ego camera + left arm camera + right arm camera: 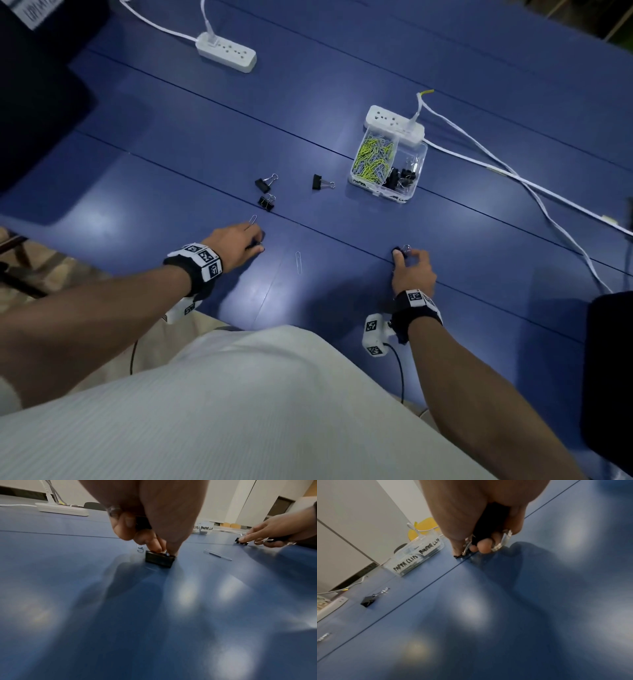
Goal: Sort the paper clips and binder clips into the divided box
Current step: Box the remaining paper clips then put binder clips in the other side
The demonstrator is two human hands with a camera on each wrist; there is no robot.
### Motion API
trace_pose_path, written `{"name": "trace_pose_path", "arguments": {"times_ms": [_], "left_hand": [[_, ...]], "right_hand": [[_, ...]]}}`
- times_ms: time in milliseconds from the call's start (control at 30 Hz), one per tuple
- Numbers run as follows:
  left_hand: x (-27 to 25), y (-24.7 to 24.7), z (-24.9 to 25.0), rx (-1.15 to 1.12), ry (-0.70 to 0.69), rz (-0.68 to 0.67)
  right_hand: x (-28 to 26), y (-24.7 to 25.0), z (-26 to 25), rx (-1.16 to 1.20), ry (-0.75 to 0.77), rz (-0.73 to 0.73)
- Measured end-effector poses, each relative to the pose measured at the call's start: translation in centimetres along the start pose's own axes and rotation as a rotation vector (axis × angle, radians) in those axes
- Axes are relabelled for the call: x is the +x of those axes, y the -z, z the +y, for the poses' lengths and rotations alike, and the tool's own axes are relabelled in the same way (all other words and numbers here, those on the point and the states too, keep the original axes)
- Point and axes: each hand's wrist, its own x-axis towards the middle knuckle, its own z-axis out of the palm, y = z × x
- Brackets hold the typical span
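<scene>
My left hand [258, 244] pinches a black binder clip [160, 559] that sits on the blue table, near its front edge. My right hand [402, 255] grips a black binder clip [493, 524] in its curled fingers, and its index fingertip touches another black clip [241, 541] on the table. The clear divided box [424, 150] stands further back, with paper clips [371, 159] in its left compartment and binder clips [402, 176] in its right. Three loose binder clips [265, 183] [267, 202] [322, 182] and two paper clips [253, 219] [299, 262] lie between.
One white power strip [394, 125] sits right behind the box and another [226, 51] lies at the far left. White cables [513, 174] trail across the table's right side. A dark object [609, 377] stands at the near right edge.
</scene>
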Motion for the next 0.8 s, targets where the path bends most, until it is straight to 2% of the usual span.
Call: {"name": "trace_pose_path", "arguments": {"times_ms": [233,400,533,733,800], "left_hand": [[0.7,0.2,0.2,-0.13,0.007,0.009],[1.0,1.2,-0.5,-0.076,0.003,0.012],[0.6,1.2,-1.6,-0.02,-0.005,-0.039],[0.3,0.6,-1.9,-0.068,-0.043,-0.033],[0.5,1.2,-1.5,-0.167,-0.025,0.002]], "right_hand": [[0.2,-1.2,-2.3,-0.075,0.161,-0.035],[-0.3,-2.5,-3.7,-0.153,0.264,-0.077],[-1.1,-4.0,-5.4,-0.204,0.384,-0.097],[-2.1,-6.4,-8.4,-0.027,0.493,-0.119],[-2.3,-7.0,-9.6,0.051,0.482,-0.162]]}}
